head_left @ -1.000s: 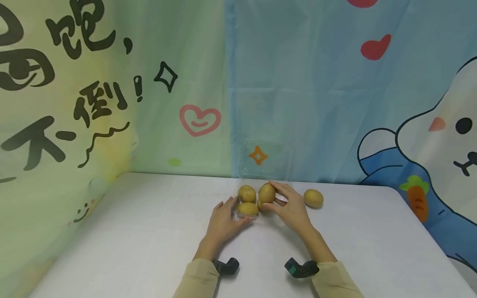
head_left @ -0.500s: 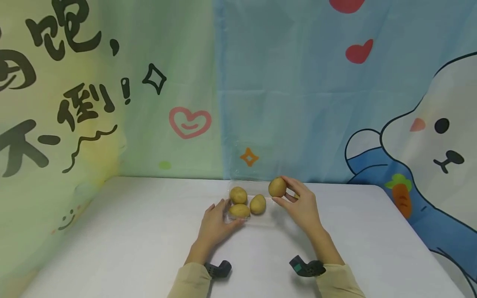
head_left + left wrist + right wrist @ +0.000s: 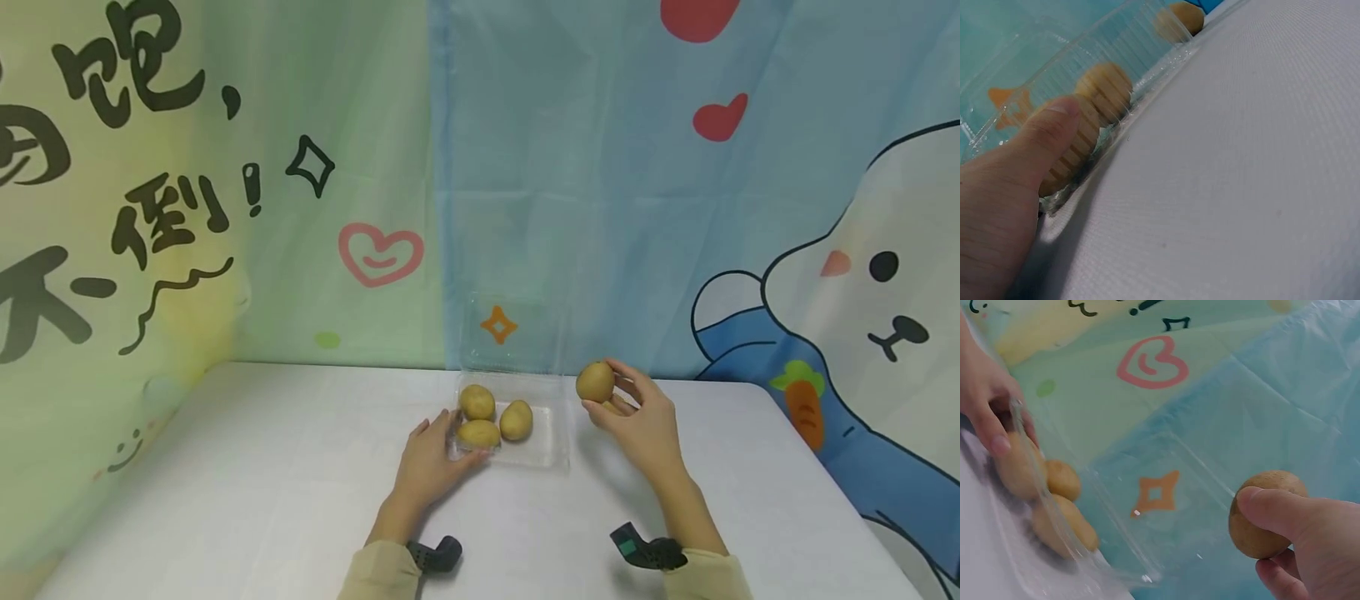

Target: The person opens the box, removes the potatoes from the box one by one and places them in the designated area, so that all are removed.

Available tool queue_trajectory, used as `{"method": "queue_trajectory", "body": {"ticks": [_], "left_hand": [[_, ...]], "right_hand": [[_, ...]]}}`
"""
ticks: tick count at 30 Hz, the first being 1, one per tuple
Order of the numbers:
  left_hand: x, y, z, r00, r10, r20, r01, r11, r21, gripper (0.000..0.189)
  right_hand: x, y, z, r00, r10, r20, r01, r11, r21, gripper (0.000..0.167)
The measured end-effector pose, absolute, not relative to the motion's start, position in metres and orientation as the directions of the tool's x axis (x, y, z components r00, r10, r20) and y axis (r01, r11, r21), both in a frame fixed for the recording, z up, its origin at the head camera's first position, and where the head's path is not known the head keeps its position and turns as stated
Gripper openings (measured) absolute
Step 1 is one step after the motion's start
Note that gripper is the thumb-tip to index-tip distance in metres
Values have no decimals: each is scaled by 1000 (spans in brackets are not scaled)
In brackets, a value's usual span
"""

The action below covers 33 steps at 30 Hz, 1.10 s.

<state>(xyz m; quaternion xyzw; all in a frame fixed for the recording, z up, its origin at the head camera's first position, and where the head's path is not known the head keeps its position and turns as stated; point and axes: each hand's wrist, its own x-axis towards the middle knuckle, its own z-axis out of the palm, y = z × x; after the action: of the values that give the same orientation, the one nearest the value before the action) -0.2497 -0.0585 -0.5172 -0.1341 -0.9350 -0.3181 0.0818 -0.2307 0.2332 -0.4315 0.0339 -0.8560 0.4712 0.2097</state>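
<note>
A clear plastic box [image 3: 551,437] with its lid [image 3: 517,333] raised lies on the table. Inside its left half are three potatoes: one at the back [image 3: 477,402], one at the front [image 3: 478,434] and one to the right [image 3: 516,421]. My left hand [image 3: 431,460] grips the box's left end, thumb [image 3: 1054,125] along the front wall. To the right of the box, my right hand [image 3: 647,423] holds a potato [image 3: 1266,515] between thumb and fingers, above the table. Another potato [image 3: 613,406] shows only partly behind that hand.
The white table [image 3: 300,467] ends at a printed cloth backdrop [image 3: 600,208], close behind the box. A dark wrist device [image 3: 437,554] sits on the left wrist, and a similar device [image 3: 648,550] on the right.
My right hand has lifted a potato out of the box and carried it rightward, past the box's right edge. My left hand keeps its grip on the left end. The head view has shifted slightly.
</note>
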Motion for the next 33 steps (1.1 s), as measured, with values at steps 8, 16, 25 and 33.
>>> {"method": "queue_trajectory", "body": {"ticks": [8, 16, 25, 33], "left_hand": [[-250, -60, -517, -950, 199, 241, 305, 763, 570, 86], [-249, -60, -515, -956, 186, 229, 287, 761, 582, 84], [-244, -58, -514, -960, 184, 210, 274, 761, 588, 84], [-246, -58, -514, -955, 188, 231, 291, 757, 585, 82]], "right_hand": [[-225, 250, -429, -882, 144, 449, -284, 598, -750, 66], [-227, 256, -429, -871, 130, 474, -293, 637, -713, 65], [-224, 268, -435, -906, 180, 384, -166, 683, -712, 64], [-224, 279, -435, -917, 189, 351, -131, 689, -713, 63]]}}
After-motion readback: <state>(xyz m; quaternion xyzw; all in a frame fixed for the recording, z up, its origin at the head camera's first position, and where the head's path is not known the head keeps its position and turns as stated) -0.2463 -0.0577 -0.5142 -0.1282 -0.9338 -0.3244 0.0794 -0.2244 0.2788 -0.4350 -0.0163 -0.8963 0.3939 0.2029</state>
